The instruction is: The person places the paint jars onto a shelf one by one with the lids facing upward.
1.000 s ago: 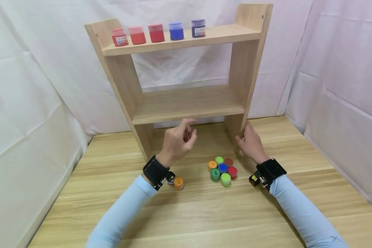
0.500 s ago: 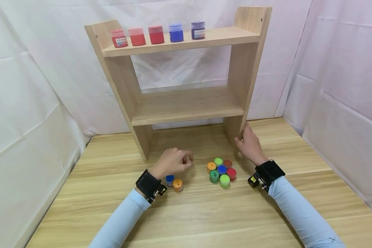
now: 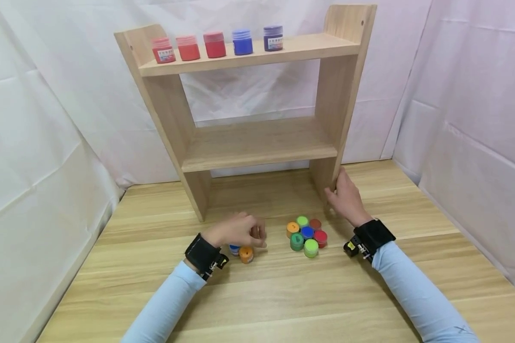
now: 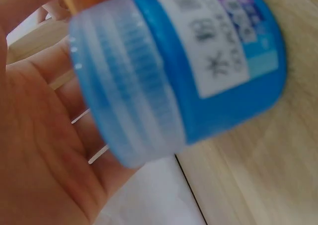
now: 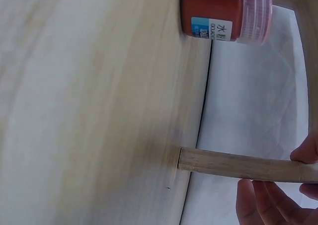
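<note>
Left hand [image 3: 238, 230] low on the wooden surface [image 3: 283, 295], fingers curled down over a blue paint jar [image 3: 234, 248] – the left wrist view shows that jar [image 4: 184, 71] blurred, right against the palm, label showing. Whether the fingers actually clamp it I cannot tell; the grip is curled and at the jar, no more than that is clear. An orange jar [image 3: 246, 254] stands just beside the blue one, at 3 o'clock of it, below the fingertips.

To the right, a cluster of seven small jars [image 3: 307, 234] – orange, green, brown, blue, red, dark green, lime – packed touching each other, between the two hands.

Right hand [image 3: 346, 199] at 1 o'clock from the cluster, grip wrapped round the front edge of the shelf unit [image 3: 257, 143]'s right upright, near its foot. Right wrist view: fingertips [image 5: 268, 200] and thumb either side of the board edge [image 5: 238, 165], a brown-red jar [image 5: 223, 14] near.

Top shelf, 12 o'clock: three red jars [image 3: 189, 46], then two blue jars [image 3: 257, 39] in a row.
</note>
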`<state>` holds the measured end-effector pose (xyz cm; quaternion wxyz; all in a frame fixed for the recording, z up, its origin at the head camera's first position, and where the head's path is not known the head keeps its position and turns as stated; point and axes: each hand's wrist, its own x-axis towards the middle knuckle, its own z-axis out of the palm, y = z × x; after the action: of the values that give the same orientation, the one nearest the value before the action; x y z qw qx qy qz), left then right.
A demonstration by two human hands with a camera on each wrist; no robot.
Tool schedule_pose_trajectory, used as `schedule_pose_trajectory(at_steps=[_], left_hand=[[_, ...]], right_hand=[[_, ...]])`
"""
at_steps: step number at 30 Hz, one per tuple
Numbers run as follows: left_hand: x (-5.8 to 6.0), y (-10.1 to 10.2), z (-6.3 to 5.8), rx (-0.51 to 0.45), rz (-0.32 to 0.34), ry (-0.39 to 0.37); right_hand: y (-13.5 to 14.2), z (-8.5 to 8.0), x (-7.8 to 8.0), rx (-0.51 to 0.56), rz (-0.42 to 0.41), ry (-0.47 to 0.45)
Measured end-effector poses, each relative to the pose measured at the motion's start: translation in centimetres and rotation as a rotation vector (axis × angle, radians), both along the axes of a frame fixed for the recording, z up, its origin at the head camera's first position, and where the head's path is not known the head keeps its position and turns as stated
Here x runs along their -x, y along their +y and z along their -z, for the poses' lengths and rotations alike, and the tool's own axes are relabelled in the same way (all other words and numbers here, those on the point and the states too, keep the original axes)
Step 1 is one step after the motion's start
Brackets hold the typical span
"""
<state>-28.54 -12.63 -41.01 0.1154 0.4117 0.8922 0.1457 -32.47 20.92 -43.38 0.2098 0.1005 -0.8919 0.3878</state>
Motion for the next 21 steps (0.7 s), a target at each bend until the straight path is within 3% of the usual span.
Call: schedule_pose_trajectory(at_steps=[9,21], left_hand=[[-0.5,0.2,-0.3,0.025,-0.01,-0.098],[-0.7,-0.2,-1.0,0.079,-0.036,-0.156]], right_hand=[[-0.1,-0.1,0.0,-0.009,0.002,0.016],[-0.1,0.0,0.0,-0.001,-0.008,-0.004]])
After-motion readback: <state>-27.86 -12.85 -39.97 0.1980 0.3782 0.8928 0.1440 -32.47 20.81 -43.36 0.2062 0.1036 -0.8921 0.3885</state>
